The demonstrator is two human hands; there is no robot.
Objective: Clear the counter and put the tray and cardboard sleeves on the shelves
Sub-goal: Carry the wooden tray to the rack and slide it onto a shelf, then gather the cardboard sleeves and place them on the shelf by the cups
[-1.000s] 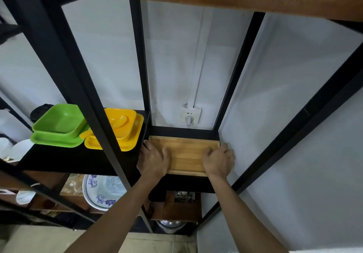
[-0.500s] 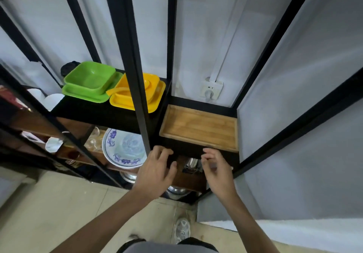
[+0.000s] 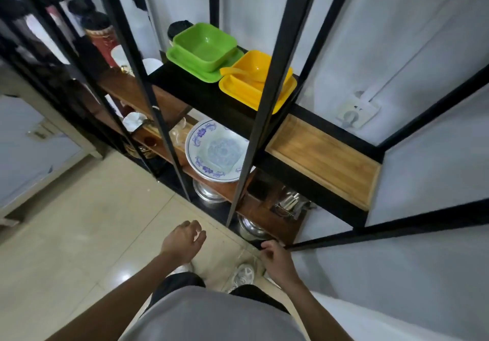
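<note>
A shallow wooden tray [image 3: 324, 161] lies flat on the black shelf [image 3: 201, 94] at the right end of the rack, beside the white wall. My left hand [image 3: 182, 240] hangs low over the floor, well below the tray, fingers loosely curled and holding nothing. My right hand [image 3: 276, 260] is also down near the rack's foot, fingers loosely bent and empty. No cardboard sleeves are in view.
Green dishes [image 3: 205, 49] and yellow dishes [image 3: 258, 81] share the tray's shelf to its left. A blue-patterned plate [image 3: 217, 151] and glasses sit one level lower, metal pots [image 3: 251, 228] and utensils lower still. Black uprights [image 3: 260, 102] cross the front. A wall socket [image 3: 357, 111] is behind.
Both hands let go of the tray, which stays on the shelf, and dropped down toward the floor. The view has tilted down and pulled back from the rack.
</note>
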